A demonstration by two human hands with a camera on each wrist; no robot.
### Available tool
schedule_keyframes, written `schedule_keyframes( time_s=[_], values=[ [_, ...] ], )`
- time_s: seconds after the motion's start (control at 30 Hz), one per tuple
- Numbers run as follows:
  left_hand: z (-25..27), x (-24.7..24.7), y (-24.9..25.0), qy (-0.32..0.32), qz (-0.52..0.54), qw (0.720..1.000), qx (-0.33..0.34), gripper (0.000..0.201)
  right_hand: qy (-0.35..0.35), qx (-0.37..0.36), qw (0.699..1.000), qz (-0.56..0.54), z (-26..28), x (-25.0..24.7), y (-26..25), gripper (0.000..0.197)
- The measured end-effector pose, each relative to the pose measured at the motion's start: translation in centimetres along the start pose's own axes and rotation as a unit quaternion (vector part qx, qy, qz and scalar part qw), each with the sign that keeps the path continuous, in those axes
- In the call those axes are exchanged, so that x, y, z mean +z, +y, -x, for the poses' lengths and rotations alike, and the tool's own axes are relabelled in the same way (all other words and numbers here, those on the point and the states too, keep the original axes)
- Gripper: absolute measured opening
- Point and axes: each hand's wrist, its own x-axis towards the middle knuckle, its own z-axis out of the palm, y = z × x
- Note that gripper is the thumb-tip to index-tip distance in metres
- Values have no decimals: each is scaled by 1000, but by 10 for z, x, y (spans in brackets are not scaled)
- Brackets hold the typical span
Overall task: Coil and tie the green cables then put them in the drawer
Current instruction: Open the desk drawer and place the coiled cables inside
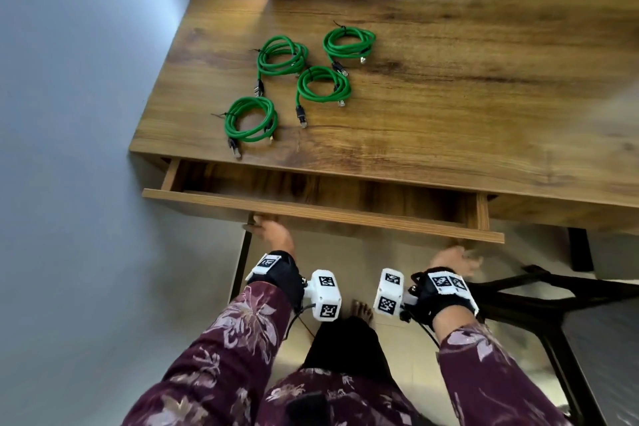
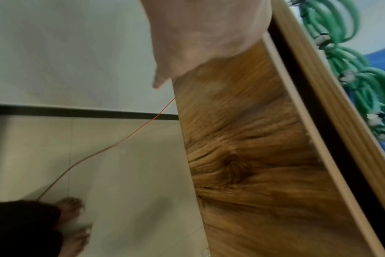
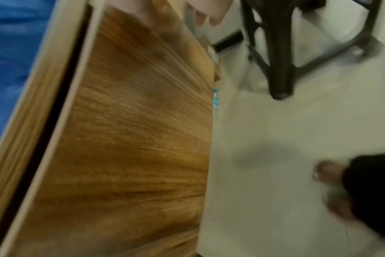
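Four tied green cables [image 1: 276,86] sit at 12 o'clock past the open drawer [image 1: 321,214], nearest the left hand [image 1: 273,233] whose grip curls under its front, right hand [image 1: 453,259] blurry, can't tell.

Left hand [image 1: 273,230] at seven o'clock, arm extended, fingers out of sight. Right hand [image 1: 454,258] at five o'clock, blurred, fingers loosely spread, gripping nothing.

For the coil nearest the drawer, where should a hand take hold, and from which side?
Grip the nearest coil on its bundled loop beside the black tie, coming from above. It lies flat on the table, and the tie keeps the turns together, while the loose plug end would only dangle.
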Motion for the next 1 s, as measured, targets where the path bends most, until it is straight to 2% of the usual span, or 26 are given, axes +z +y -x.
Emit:
schedule_keyframes(
  time_s=[0.07, 0.13, 0.17, 0.23, 0.33, 0.4, 0.53, 0.8, 0.87, 0.93, 1.0],
  values=[
    [22, -8, 12, 49, -44, 993, 101, 55, 63, -136, 988, 45, 8, -11, -7, 67],
    [34, -20, 17, 66, -120, 973, 187, 57, 61, -226, 965, 118, 16, -20, -10, 79],
    [34, -24, 17, 69, -190, 952, 228, 60, 57, -261, 952, 153, 17, -24, -9, 83],
    [31, -34, 18, 50, -334, 886, 318, 64, 25, -357, 906, 225, 23, -31, -8, 82],
    [33, -40, 24, -30, -488, 766, 418, 44, -87, -473, 797, 366, 27, -32, -8, 48],
    [36, -46, 29, -55, -525, 725, 442, 33, -138, -497, 760, 396, 29, -33, -11, 37],
    [36, -55, 43, -78, -563, 689, 451, 28, -147, -504, 735, 430, 32, -39, -29, 31],
    [32, -92, 44, -120, -587, 645, 474, 36, -135, -515, 668, 520, 43, -64, -29, 22],
    [30, -103, 41, -127, -596, 631, 480, 39, -144, -509, 665, 528, 43, -73, -22, 21],
    [26, -111, 37, -135, -607, 617, 483, 41, -160, -495, 675, 523, 44, -80, -16, 20],
    [24, -119, 33, -142, -610, 614, 479, 41, -173, -479, 691, 512, 44, -87, -11, 19]
  ],
)
